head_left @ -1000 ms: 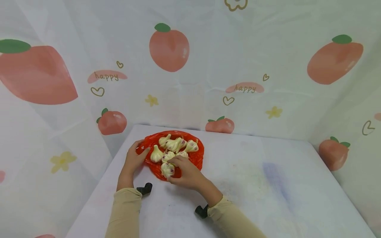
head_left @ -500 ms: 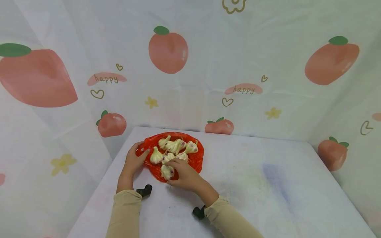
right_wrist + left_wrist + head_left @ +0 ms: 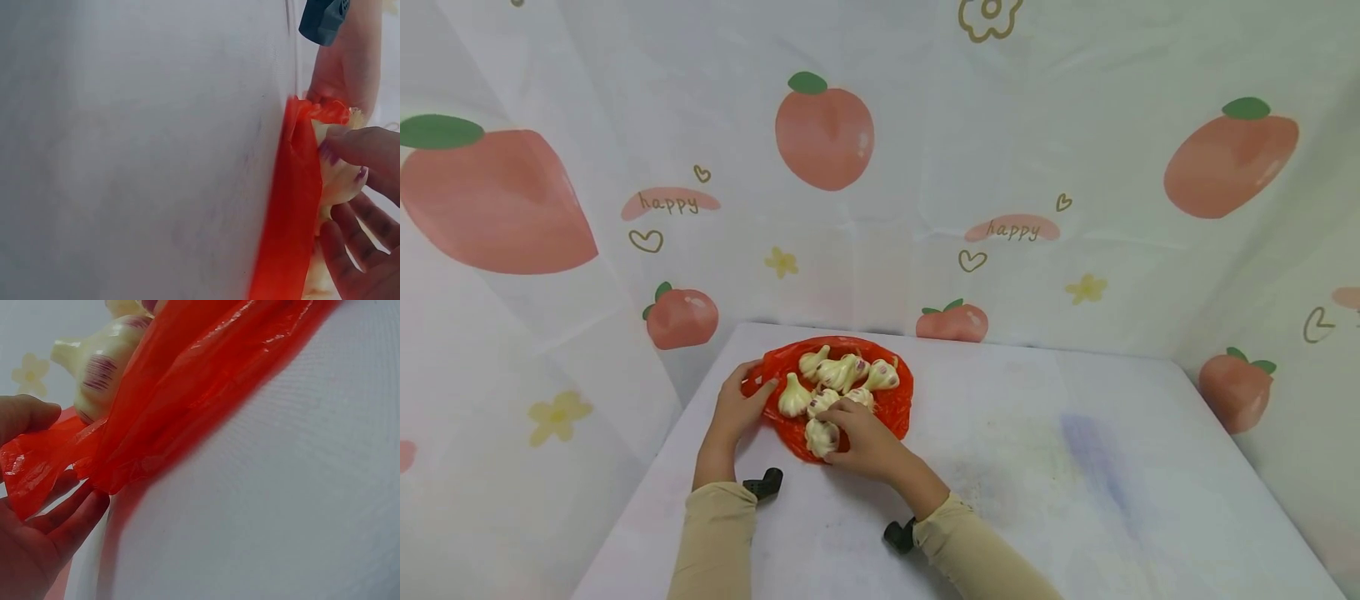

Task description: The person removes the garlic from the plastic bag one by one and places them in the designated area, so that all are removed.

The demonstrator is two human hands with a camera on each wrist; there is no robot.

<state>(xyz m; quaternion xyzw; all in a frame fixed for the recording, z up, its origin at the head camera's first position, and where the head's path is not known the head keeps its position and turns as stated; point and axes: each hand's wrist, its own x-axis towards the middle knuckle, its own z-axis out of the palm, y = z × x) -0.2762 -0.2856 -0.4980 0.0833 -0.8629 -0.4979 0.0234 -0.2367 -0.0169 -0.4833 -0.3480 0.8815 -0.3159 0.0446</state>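
A red plastic bag [image 3: 895,408] lies spread open on the table, with several garlic bulbs [image 3: 842,371] inside, pale with purple patches. My left hand [image 3: 736,408] holds the bag's left edge; in the left wrist view the crumpled red plastic [image 3: 187,394] passes between thumb and fingers. At the near side of the bag, my right hand [image 3: 872,442] grips one garlic bulb [image 3: 822,437]. In the right wrist view the thumb lies across this garlic bulb [image 3: 342,178] and the fingers come round its other side. Part of the bulbs behind is hidden by the right hand.
The bag is near the back left of the white table [image 3: 1000,517]. A white cloth [image 3: 895,167] printed with peaches hangs behind and at both sides. Small black devices [image 3: 765,483] sit at the wrists, close over the tabletop.
The right hand has shifted slightly left and its thumb has closed in against the near garlic bulb. The left hand stays at the bag's edge. The head view has tilted up slightly.
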